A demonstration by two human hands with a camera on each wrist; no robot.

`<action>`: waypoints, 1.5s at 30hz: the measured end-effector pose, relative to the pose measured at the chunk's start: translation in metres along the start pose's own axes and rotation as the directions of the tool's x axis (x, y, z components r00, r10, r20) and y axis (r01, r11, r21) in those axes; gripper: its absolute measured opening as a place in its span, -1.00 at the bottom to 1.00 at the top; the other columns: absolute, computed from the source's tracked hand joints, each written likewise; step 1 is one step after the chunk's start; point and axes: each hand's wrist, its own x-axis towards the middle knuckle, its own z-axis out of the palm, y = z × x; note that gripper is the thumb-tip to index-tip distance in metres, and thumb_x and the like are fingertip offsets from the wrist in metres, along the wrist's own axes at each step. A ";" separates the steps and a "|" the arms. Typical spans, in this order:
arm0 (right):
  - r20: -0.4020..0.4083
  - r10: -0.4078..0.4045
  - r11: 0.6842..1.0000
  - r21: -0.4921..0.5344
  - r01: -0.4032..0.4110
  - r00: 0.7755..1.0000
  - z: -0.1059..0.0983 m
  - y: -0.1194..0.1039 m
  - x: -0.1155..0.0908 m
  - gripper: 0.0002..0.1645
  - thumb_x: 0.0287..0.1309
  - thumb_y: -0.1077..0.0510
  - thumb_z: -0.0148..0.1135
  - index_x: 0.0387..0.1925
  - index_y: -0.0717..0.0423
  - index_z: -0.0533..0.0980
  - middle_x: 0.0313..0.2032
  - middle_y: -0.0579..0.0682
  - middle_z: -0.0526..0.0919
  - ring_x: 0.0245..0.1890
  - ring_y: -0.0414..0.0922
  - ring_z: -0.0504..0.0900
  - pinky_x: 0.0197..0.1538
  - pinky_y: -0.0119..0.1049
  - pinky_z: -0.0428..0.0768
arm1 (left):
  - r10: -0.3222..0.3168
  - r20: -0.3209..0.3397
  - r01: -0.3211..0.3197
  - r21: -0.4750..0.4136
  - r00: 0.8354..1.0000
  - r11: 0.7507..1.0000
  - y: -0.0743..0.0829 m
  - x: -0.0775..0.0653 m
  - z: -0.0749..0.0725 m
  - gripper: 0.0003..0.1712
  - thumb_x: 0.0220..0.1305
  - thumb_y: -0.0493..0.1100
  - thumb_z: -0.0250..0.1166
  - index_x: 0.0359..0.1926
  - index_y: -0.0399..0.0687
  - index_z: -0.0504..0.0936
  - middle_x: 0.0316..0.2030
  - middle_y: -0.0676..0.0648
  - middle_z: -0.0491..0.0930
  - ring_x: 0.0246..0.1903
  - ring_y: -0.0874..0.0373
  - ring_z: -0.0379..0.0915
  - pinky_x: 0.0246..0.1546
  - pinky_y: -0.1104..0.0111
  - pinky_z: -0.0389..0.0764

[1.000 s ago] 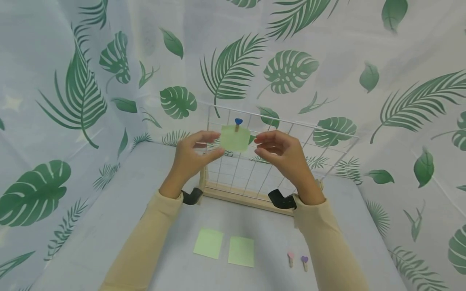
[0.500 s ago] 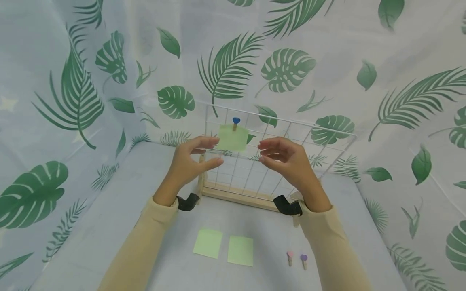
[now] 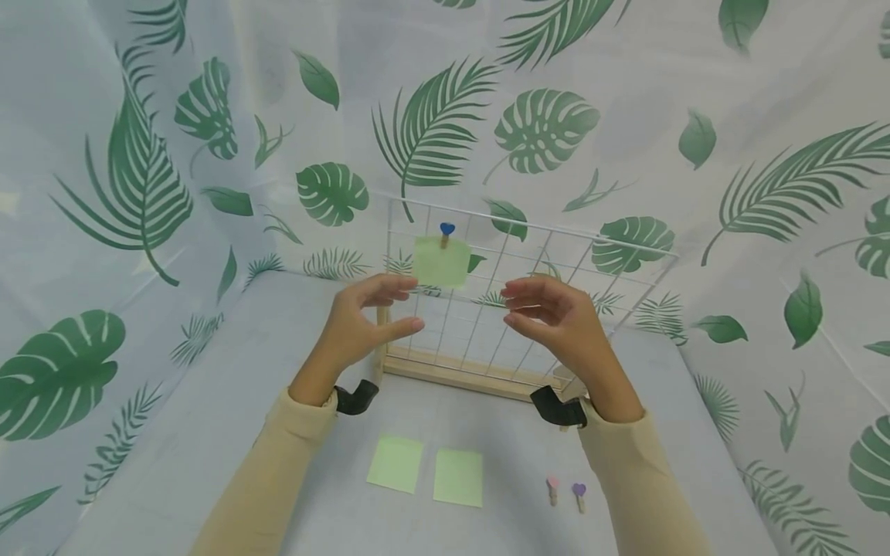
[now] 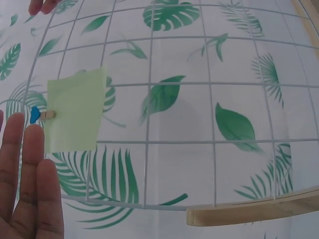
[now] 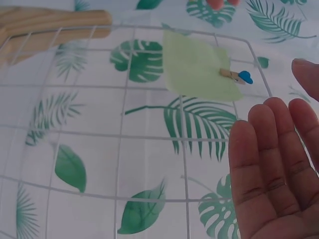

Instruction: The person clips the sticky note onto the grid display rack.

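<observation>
A light green sticky note (image 3: 442, 264) hangs from the top of a white wire grid panel (image 3: 531, 309), fastened by a small wooden clothespin with a blue heart (image 3: 447, 229). My left hand (image 3: 358, 320) hovers at the note's lower left, its fingers relaxed and holding nothing. To the right of the note, my right hand (image 3: 556, 316) is held apart from it, fingers loosely bent and bare. Both wrist views show the clipped note, seen sideways, with extended fingers (image 4: 30, 174) near it in the left one and more fingers (image 5: 269, 159) in the right one.
Two more green notes, a left one (image 3: 395, 463) and a right one (image 3: 458, 478), lie on the white table. Right of them are a pink-heart clothespin (image 3: 552, 490) and a purple-heart clothespin (image 3: 580, 496). A wooden base (image 3: 452, 372) supports the grid. Leaf-printed cloth (image 3: 431, 46) surrounds the table.
Both hands have drawn down and away from the hanging note, the right one farther to the right. The note stays clipped on the grid. The head view has shifted slightly.
</observation>
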 end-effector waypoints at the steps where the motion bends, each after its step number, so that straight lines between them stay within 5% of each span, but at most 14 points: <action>1: -0.001 -0.001 1.000 0.000 0.001 1.000 -0.001 0.000 -0.001 -0.59 0.19 0.60 0.36 0.10 0.54 0.58 -0.03 -0.26 0.75 -0.05 -0.29 0.76 0.10 -0.44 0.71 | 0.000 -0.001 0.000 0.001 1.000 1.000 0.000 -0.001 0.000 -0.39 0.13 -0.33 0.63 0.23 -0.27 0.70 0.17 -0.19 0.74 0.12 -0.12 0.68 0.25 -0.08 0.63; 15: -0.004 0.001 1.000 0.021 -0.001 1.000 -0.008 0.011 -0.018 -0.61 0.20 0.62 0.34 0.07 0.56 0.58 -0.03 -0.20 0.78 -0.04 -0.29 0.75 0.11 -0.46 0.70 | -0.032 -0.007 0.031 -0.025 0.999 0.999 -0.008 -0.016 -0.002 -0.42 0.18 -0.31 0.60 0.23 -0.26 0.70 0.14 -0.18 0.75 0.09 -0.20 0.68 0.19 -0.14 0.65; 29: -0.002 0.044 0.999 0.028 -0.044 0.999 -0.014 0.016 -0.030 -0.60 0.19 0.62 0.36 0.08 0.57 0.57 -0.04 -0.22 0.78 -0.04 -0.29 0.77 0.12 -0.45 0.70 | -0.019 0.007 0.019 -0.042 1.000 0.999 -0.018 -0.025 0.002 -0.42 0.19 -0.30 0.60 0.24 -0.27 0.69 0.13 -0.27 0.74 0.06 -0.16 0.70 0.17 0.24 0.69; 39: -0.013 0.048 0.998 0.027 -0.048 0.999 -0.015 0.023 -0.039 -0.61 0.19 0.63 0.35 0.07 0.58 0.57 -0.05 -0.22 0.78 -0.04 -0.31 0.77 0.11 -0.48 0.69 | -0.062 0.021 0.063 -0.071 0.998 0.996 -0.020 -0.029 0.006 -0.44 0.19 -0.34 0.57 0.23 -0.32 0.69 0.13 -0.29 0.74 0.08 -0.31 0.68 0.19 0.21 0.69; 45: -0.016 0.051 0.998 0.043 -0.051 0.999 -0.017 0.026 -0.045 -0.62 0.20 0.63 0.34 0.06 0.58 0.57 -0.04 -0.21 0.78 -0.03 -0.31 0.77 0.12 -0.48 0.69 | -0.090 0.035 0.093 -0.075 0.995 0.993 -0.024 -0.033 0.010 -0.44 0.22 -0.28 0.57 0.23 -0.35 0.68 0.13 -0.28 0.74 0.09 -0.17 0.69 0.20 0.19 0.68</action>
